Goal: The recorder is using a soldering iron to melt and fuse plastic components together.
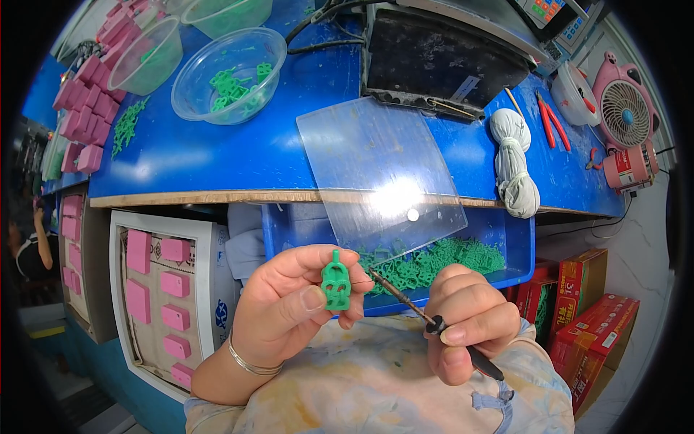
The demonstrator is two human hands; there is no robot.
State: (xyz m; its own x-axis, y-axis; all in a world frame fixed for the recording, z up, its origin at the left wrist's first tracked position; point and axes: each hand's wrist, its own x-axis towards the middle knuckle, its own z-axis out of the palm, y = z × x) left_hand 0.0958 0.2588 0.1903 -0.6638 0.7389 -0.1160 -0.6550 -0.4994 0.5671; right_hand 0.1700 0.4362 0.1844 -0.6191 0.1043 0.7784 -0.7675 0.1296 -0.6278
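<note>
My left hand (293, 296) is closed, pinching a small green openwork piece (335, 289) upright between thumb and fingers. The piece has a narrow stem on top and several small holes. To its right, my right hand (473, 322) grips a slim pointed tool (403, 298) with a metal shaft and a black handle. Its tip points up and left, toward the green piece but apart from it. Beyond my hands, a heap of similar green pieces (463, 259) lies in a blue tray (526, 253). A clear sheet (369, 159) reaches from the table down over this tray.
On the blue table (311, 87) stand a clear bowl (181, 94) with green pieces, a dark box-shaped device (426, 65), a white cloth bundle (512, 137) and red-handled pliers (553, 123). Pink blocks (175, 283) lie at left. A pink fan (625, 108) and red boxes (596, 336) are at right.
</note>
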